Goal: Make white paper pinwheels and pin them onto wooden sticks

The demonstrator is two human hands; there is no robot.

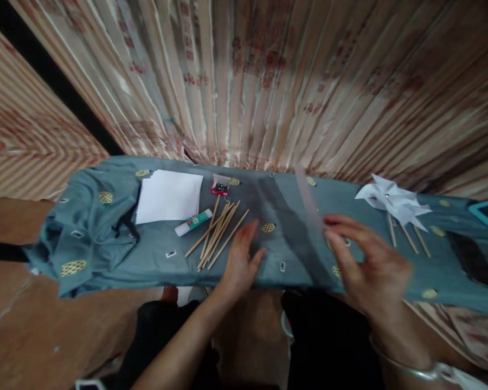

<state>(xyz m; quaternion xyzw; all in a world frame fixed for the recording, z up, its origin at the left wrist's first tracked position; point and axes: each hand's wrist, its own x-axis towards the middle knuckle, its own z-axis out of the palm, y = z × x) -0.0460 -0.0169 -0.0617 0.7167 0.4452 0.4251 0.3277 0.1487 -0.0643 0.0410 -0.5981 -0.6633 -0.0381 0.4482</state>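
Handling step: right hand (368,265) pinches a blurred translucent strip (307,194).
Left hand (241,259), fingers parted, beside wooden sticks (217,238); next move likely wants gentleness.

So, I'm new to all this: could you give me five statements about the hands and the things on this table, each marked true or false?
1. The right hand holds a pale strip. True.
2. The left hand is gripping the glue stick. False: the left hand is open beside the wooden sticks.
3. The white paper lies to the left of the small red box. True.
4. The glue stick stands upright. False: the glue stick lies on its side.
5. The white pinwheels are at the left end of the table. False: the white pinwheels lie toward the right end.
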